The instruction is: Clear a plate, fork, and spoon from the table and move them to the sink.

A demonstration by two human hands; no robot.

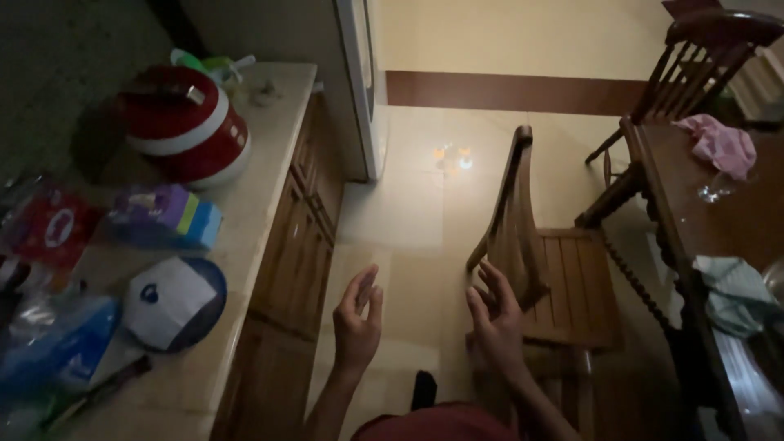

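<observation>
— Between a stone counter point(245, 245) and a wooden chair point(563, 278), what are the two hands doing?

— Both are hovering empty above the pale tiled floor point(408, 220). The left hand point(358, 314) is held edge-on with fingers loosely spread and slightly curled; the right hand point(492, 314) is likewise loosely spread, hanging just in front of the chair's seat.

— What is sitting on the counter?

— A red and white rice cooker point(184, 122) is standing at the far end, a purple box point(163, 214) nearer, and a blue and white round container point(173, 302) closest. On the right, a pink cloth point(723, 143) is lying on a dark wooden table point(719, 220).
</observation>
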